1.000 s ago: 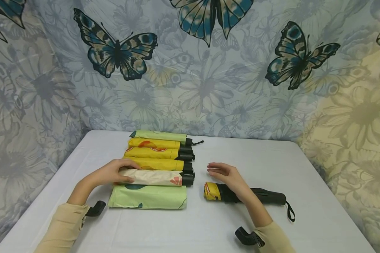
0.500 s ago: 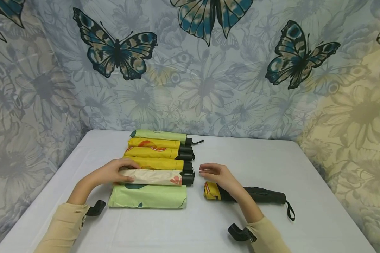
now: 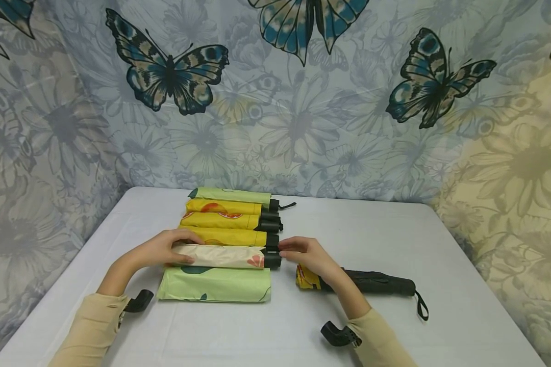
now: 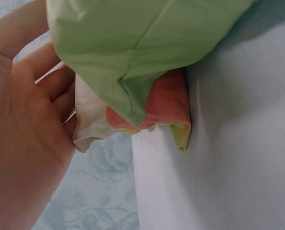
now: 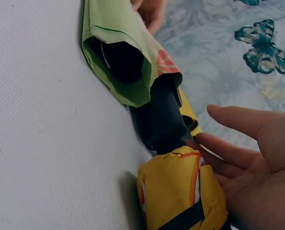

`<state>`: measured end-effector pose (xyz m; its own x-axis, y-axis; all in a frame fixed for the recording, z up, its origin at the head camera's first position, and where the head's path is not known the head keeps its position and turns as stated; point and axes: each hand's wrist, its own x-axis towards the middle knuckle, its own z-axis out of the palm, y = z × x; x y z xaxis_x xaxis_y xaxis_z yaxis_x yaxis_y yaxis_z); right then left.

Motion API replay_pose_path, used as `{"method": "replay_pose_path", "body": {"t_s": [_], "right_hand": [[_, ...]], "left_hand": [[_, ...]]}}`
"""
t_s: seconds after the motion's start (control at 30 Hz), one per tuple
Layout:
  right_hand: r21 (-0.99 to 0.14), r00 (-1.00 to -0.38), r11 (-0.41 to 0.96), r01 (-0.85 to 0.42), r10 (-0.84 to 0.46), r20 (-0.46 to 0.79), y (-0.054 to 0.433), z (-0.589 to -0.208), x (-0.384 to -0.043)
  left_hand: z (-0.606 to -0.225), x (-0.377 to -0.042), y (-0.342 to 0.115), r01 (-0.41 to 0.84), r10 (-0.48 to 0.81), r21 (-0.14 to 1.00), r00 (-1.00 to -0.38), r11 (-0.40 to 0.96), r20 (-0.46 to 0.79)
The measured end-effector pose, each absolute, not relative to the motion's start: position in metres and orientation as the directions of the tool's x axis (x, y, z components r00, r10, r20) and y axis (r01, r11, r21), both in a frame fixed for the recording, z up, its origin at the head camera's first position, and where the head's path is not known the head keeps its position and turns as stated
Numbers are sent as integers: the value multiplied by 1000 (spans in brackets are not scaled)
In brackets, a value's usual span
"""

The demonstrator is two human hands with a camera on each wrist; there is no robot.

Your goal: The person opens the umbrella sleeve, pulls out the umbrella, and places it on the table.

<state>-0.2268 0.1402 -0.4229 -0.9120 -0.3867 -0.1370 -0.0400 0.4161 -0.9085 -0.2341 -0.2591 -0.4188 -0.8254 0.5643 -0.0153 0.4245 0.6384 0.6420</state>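
Observation:
A cream folding umbrella (image 3: 229,256) with a coral print and a black handle (image 3: 272,260) lies in a row of umbrellas. My left hand (image 3: 159,250) grips its left end, thumb on the near side and fingers over the far side. In the left wrist view the fingers pass behind its cream cover (image 4: 87,112). At the opposite end, my right hand (image 3: 314,256) has its loosely extended fingers right at the black handles. Just below the right hand lies a black umbrella (image 3: 381,282) with yellow fabric at its left end, partly hidden by the forearm.
A light green umbrella cover (image 3: 225,286) lies nearest, its right end gaping and dark inside. Behind the cream umbrella are several yellow umbrellas (image 3: 239,238) and a green one (image 3: 234,194), handles to the right. All rest on a white-covered table (image 3: 372,229) before a butterfly-print curtain (image 3: 298,132).
My right hand has moved left, from above the black umbrella to the handle ends of the row. My left hand has stayed on the cream umbrella.

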Motion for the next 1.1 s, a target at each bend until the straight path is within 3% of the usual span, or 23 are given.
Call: {"method": "replay_pose_path", "body": {"t_s": [1.1], "right_hand": [[-822, -879, 520, -233, -474, -50, 115, -429, -231]], "left_hand": [[-421, -235, -260, 434, 572, 642, -820, 633, -10]]}}
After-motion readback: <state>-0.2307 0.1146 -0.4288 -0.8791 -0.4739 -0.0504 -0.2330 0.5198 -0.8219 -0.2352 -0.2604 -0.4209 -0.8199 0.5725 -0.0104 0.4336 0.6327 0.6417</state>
